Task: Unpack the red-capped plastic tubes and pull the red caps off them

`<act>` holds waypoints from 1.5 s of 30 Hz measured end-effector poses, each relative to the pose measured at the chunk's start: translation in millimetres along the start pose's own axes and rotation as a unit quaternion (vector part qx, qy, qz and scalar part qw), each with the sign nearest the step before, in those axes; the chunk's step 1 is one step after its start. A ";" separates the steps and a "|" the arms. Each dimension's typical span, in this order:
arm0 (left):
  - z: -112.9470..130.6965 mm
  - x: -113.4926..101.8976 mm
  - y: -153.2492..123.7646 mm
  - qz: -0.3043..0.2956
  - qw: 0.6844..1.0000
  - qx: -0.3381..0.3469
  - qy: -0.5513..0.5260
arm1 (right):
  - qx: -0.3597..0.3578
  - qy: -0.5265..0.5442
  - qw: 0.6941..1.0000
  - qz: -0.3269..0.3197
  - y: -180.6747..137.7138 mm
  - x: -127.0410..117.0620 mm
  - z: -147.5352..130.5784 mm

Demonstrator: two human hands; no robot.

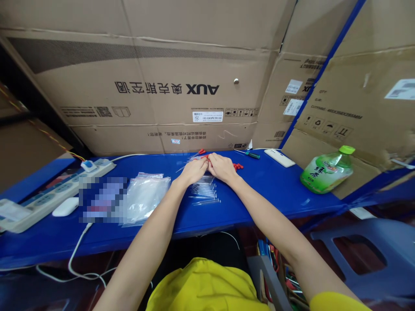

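Note:
My left hand (193,169) and my right hand (222,167) meet over the blue table, fingertips pinched close together. A bit of red shows at their fingertips, but the fingers hide what they hold. Just below the hands lies a row of thin clear tubes (204,190), side by side, with one tube (206,201) slightly apart at the near end. Small red caps (239,166) lie beside my right hand. Beyond my left hand are more red pieces (201,151) and thin clear items, partly covered by the hand.
Clear zip bags (147,196) lie left of my left arm, beside a blurred-out phone (105,198). A power strip (55,190) and white case (65,207) sit farther left. At right are a green-handled screwdriver (252,154), white power bank (279,158) and green bottle (328,170). Cardboard (162,65) walls the back.

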State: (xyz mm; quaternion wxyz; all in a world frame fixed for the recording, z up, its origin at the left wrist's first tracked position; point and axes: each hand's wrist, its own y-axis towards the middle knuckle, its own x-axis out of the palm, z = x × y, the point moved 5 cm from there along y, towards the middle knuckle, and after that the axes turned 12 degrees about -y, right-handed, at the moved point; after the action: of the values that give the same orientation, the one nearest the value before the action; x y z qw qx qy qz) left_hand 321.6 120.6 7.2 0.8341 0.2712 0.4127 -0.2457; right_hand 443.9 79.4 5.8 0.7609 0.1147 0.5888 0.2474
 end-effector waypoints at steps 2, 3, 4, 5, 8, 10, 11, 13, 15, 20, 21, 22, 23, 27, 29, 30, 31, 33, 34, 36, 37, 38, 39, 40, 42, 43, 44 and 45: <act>1.2 0.2 -0.2 0.000 1.000 0.005 0.016 | 0.005 0.004 1.000 -0.005 0.7 1.8 1.0; 1.7 0.5 -0.2 0.002 1.000 0.004 0.024 | 0.006 0.005 1.000 -0.007 1.1 2.4 1.4; 2.2 0.7 -0.2 0.006 0.999 0.002 0.031 | 0.008 0.006 1.000 -0.008 1.4 3.0 2.0; 2.9 1.1 0.0 0.011 0.999 0.001 0.036 | 0.011 0.006 1.000 -0.009 1.6 3.3 2.9; 6.2 2.2 0.5 0.029 0.999 0.005 0.037 | 0.025 0.007 1.000 -0.008 1.8 2.9 7.6; 8.7 2.0 0.2 0.043 0.998 0.016 0.030 | 0.026 0.013 1.000 -0.004 1.1 1.3 11.2; 9.5 1.6 -0.2 0.049 0.998 0.020 0.028 | 0.019 0.019 1.000 0.000 0.6 0.1 12.3; 9.3 0.2 -1.5 0.055 0.998 0.019 0.030 | 0.000 0.032 0.999 0.009 -1.1 -3.1 13.1; 7.4 -0.7 -3.2 0.049 0.998 0.013 0.042 | -0.017 0.039 0.999 0.017 -2.9 -6.3 12.2; 5.3 -0.4 -6.5 0.028 0.998 0.029 0.056 | -0.022 0.040 0.999 0.007 -5.5 -9.7 9.5; 6.0 -0.3 -6.8 0.027 0.997 0.037 0.055 | -0.019 0.042 0.999 -0.001 -5.7 -9.4 9.7; 7.2 -0.4 -7.1 0.027 0.997 0.045 0.055 | -0.014 0.043 0.999 -0.010 -5.8 -9.0 10.2; 8.6 -0.8 -7.3 0.028 0.997 0.053 0.056 | -0.010 0.044 0.999 -0.019 -5.9 -8.5 10.6; 12.6 -2.6 -7.6 0.025 0.996 0.052 0.074 | -0.002 0.034 0.998 -0.049 -5.8 -6.2 10.6; 13.0 -2.9 -7.5 0.022 0.995 0.042 0.089 | 0.002 0.030 0.998 -0.057 -5.1 -5.6 9.7; 13.0 -2.9 -7.4 0.021 0.995 0.038 0.095 | 0.004 0.029 0.998 -0.059 -4.7 -5.6 9.2; 12.8 -2.8 -7.3 0.022 0.994 0.035 0.098 | 0.006 0.029 0.998 -0.061 -4.2 -5.8 8.6; 12.1 -2.4 -6.8 0.024 0.994 0.032 0.099 | 0.011 0.031 0.997 -0.065 -3.3 -6.7 7.8; 11.7 -2.3 -6.6 0.027 0.994 0.030 0.097 | 0.015 0.033 0.997 -0.067 -2.8 -7.4 7.6; 11.1 -2.2 -6.2 0.032 0.995 0.027 0.092 | 0.024 0.039 0.996 -0.070 -2.1 -9.3 7.5; 11.0 -2.4 -6.1 0.034 0.995 0.026 0.090 | 0.028 0.042 0.996 -0.071 -1.9 -10.2 7.5; 11.3 -2.6 -6.0 0.035 0.995 0.026 0.086 | 0.031 0.044 0.996 -0.072 -1.6 -11.0 7.4; 11.7 -2.9 -6.1 0.037 0.996 0.026 0.081 | 0.032 0.046 0.996 -0.072 -1.3 -11.5 7.3; 12.3 -3.2 -6.1 0.038 0.996 0.027 0.076 | 0.034 0.048 0.996 -0.070 -0.9 -11.8 7.4; 13.6 -3.9 -6.3 0.044 0.997 0.027 0.065 | 0.037 0.050 0.996 -0.066 -0.1 -11.1 8.1; 14.2 -4.2 -6.3 0.048 0.997 0.026 0.060 | 0.041 0.049 0.996 -0.064 0.3 -10.3 8.8; 14.6 -4.4 -6.3 0.052 0.997 0.024 0.057 | 0.043 0.049 0.996 -0.064 0.6 -9.3 9.7; 15.0 -4.5 -6.3 0.056 0.997 0.022 0.056 | 0.045 0.048 0.996 -0.063 0.9 -8.3 10.5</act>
State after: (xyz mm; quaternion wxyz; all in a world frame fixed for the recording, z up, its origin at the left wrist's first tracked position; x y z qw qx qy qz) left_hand 323.6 106.9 17.0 0.8161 0.3253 0.4372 -0.1924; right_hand 452.1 77.1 16.1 0.7397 0.0996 0.6414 0.1776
